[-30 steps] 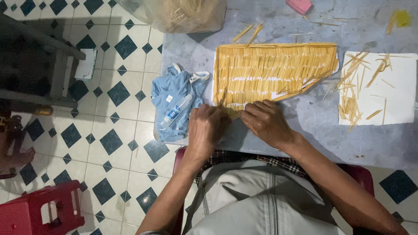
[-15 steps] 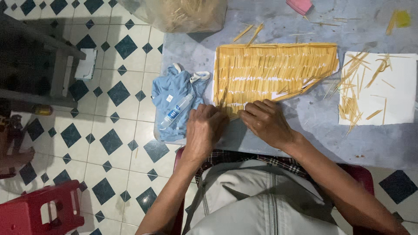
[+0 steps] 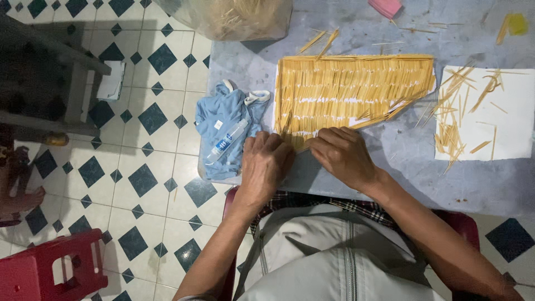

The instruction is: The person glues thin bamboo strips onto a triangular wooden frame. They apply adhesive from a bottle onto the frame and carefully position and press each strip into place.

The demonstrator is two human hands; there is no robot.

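A flat panel of thin yellow sticks (image 3: 351, 92), laid side by side in rows, lies on the grey table (image 3: 423, 173). My left hand (image 3: 266, 164) and my right hand (image 3: 341, 155) rest close together at the panel's near left corner, fingertips pressing on the sticks at its edge. The fingers hide what is under them. Neither hand lifts anything off the table.
A white sheet (image 3: 485, 114) with loose sticks lies to the right. A blue cloth (image 3: 225, 128) with a small glue tube (image 3: 227, 140) sits at the table's left edge. A plastic bag of sticks (image 3: 234, 17) stands at the back. Red stool (image 3: 53, 270) on the tiled floor.
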